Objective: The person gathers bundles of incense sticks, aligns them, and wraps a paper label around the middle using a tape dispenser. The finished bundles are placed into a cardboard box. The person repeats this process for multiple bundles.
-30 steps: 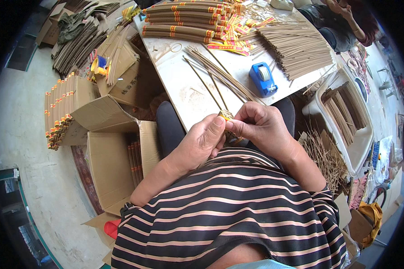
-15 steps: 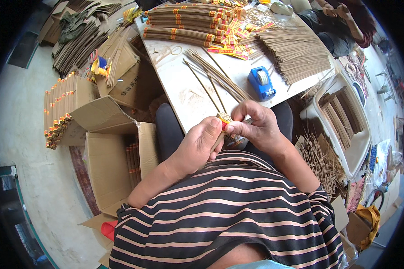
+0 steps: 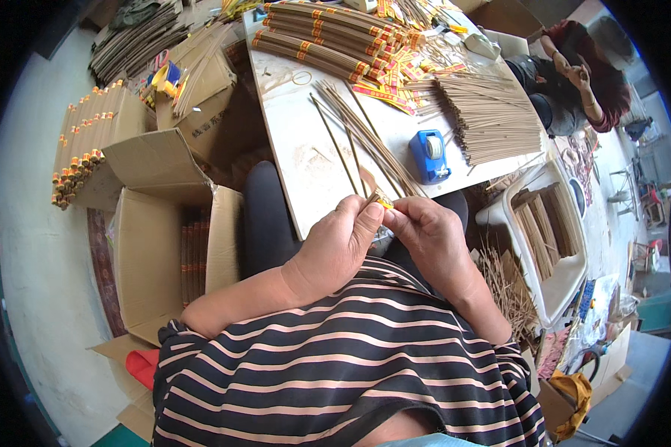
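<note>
A bundle of incense sticks is gripped in my left hand, thumb on top; most of its length is hidden by the hand. Around its end sits a yellow and red paper band. My right hand pinches that band between thumb and fingertips, right beside the left thumb. Just beyond, loose incense sticks lie spread on the white table. To their right stands a blue tape dispenser.
Banded bundles, paper bands and a stack of sticks cover the table's far side. An open carton holding bundles stands at left, a white bin of sticks at right. Another person sits at far right.
The view has shifted and turned slightly. The bundle's end, seen clearly before, is now mostly covered, and my right hand's fingers have closed in beside my left thumb at the band.
</note>
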### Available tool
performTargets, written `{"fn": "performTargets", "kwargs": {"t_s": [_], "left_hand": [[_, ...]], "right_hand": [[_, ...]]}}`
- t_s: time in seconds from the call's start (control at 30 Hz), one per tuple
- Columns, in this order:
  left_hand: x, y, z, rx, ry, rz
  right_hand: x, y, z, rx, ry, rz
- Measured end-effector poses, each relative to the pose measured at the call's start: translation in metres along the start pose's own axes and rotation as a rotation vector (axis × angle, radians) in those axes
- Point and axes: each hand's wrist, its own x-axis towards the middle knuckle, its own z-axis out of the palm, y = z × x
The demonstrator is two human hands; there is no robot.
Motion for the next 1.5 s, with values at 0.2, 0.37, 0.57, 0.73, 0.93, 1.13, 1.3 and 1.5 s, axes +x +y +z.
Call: {"fn": "performTargets", "kwargs": {"t_s": [0.2, 0.37, 0.57, 0.73, 0.93, 1.13, 1.3, 1.5], "left_hand": [[0.001, -0.007, -0.001, -0.104, -0.065, 0.042], [0.003, -0.007, -0.003, -0.275, -0.207, 0.047], [0.003, -0.004, -0.01, -0.381, -0.398, -0.072], [0.005, -0.007, -0.005, -0.453, -0.441, -0.085], [0.007, -0.015, 0.003, -0.422, -0.439, -0.078], [0.009, -0.02, -0.002, -0.535, -0.521, -0.098], [0.006, -0.013, -0.008, -0.57, -0.585, -0.134], [0.005, -0.019, -0.008, -0.567, -0.551, -0.056]], "right_hand": [[0.002, 0.015, 0.002, 0.323, -0.108, 0.038], [0.013, 0.027, -0.012, 0.523, -0.368, -0.035], [0.027, 0.043, -0.026, 0.327, -0.53, -0.279], [0.026, 0.035, -0.033, 0.323, -0.565, -0.234], [0.03, 0.017, -0.044, 0.146, -0.623, -0.202], [0.027, 0.01, -0.043, 0.113, -0.543, -0.276], [0.021, 0.006, -0.042, 0.027, -0.473, -0.371], [0.02, 0.006, -0.039, 0.022, -0.465, -0.497]]}}
